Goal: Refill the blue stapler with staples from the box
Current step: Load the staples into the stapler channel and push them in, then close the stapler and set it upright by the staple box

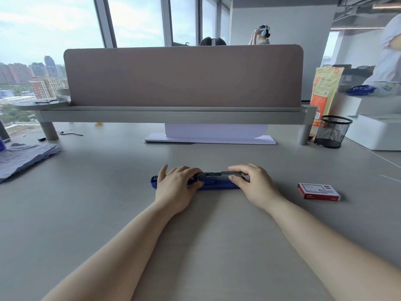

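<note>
The blue stapler [213, 184] lies lengthwise on the grey desk, folded flat open, with its metal staple channel showing on top between my hands. My left hand [175, 185] covers and grips the stapler's left half, thumb at the front edge. My right hand [251, 181] pinches the right end, fingers on top and thumb in front. The staple box [318, 191], red and white, lies closed on the desk to the right, apart from my right hand.
A black mesh pen cup [332, 131] stands at the back right beside a white box [375, 131]. Behind the stapler a desk divider [184, 77] rises over a raised shelf, with white paper [212, 135] beneath. Folded blue cloth [23, 159] lies at left.
</note>
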A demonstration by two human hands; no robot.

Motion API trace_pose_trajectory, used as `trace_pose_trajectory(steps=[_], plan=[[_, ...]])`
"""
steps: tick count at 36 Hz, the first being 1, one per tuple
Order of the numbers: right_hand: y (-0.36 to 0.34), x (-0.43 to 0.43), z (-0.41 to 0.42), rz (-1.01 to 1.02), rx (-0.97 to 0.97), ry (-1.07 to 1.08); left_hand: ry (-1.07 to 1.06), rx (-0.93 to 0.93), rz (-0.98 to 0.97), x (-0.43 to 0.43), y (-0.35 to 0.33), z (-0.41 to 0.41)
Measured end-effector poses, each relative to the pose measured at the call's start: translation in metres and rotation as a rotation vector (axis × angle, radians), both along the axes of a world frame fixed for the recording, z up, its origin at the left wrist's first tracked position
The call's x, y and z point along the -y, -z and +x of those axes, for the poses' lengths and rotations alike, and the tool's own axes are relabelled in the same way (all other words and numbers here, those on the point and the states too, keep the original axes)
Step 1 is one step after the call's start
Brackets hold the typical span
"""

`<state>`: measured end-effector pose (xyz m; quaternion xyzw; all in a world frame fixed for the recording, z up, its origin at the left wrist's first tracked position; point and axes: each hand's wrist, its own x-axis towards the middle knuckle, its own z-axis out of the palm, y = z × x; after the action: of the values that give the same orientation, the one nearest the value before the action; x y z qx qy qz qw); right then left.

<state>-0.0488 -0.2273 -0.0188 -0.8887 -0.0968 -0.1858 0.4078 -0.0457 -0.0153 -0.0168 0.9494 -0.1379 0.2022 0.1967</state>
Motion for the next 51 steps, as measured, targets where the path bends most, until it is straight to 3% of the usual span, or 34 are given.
trace_pose_trajectory(steps=[8,13,17,20,27,32,35,39,42,46,49,51], plan=[[-0.004,-0.002,-0.005,0.046,-0.104,0.008,-0.125,-0.032,0.021,-0.001,-0.002,-0.004],[-0.003,0.000,-0.011,0.032,-0.171,0.061,-0.353,-0.205,-0.037,-0.010,-0.004,-0.017],[-0.004,0.002,-0.017,-0.139,-0.252,0.187,-0.507,-0.387,-0.062,-0.022,-0.004,-0.027],[-0.006,0.003,-0.024,-0.302,-0.256,0.225,-0.505,-0.388,-0.064,-0.023,-0.005,-0.029],[-0.009,0.009,-0.040,-0.463,-0.338,0.142,-0.410,-0.258,-0.253,-0.024,-0.005,-0.028],[-0.013,0.013,-0.048,-0.491,-0.401,0.083,-0.151,-0.126,-0.764,-0.015,-0.020,-0.025],[-0.014,0.016,-0.049,-0.415,-0.412,0.055,0.082,-0.089,-0.967,0.003,-0.044,-0.034],[-0.021,0.022,-0.058,-0.103,-0.379,0.081,0.428,-0.200,-1.191,0.026,-0.064,-0.042],[-0.022,0.029,-0.058,0.093,-0.311,0.182,0.411,-0.292,-1.019,0.038,-0.056,-0.045],[-0.020,0.034,-0.058,0.172,-0.271,0.195,0.266,-0.258,-0.719,0.049,-0.028,-0.045],[-0.020,0.034,-0.058,0.175,-0.255,0.189,0.143,-0.171,-0.287,0.049,-0.012,-0.039],[-0.019,0.034,-0.059,0.155,-0.251,0.189,0.122,-0.107,-0.108,0.050,-0.008,-0.040]])
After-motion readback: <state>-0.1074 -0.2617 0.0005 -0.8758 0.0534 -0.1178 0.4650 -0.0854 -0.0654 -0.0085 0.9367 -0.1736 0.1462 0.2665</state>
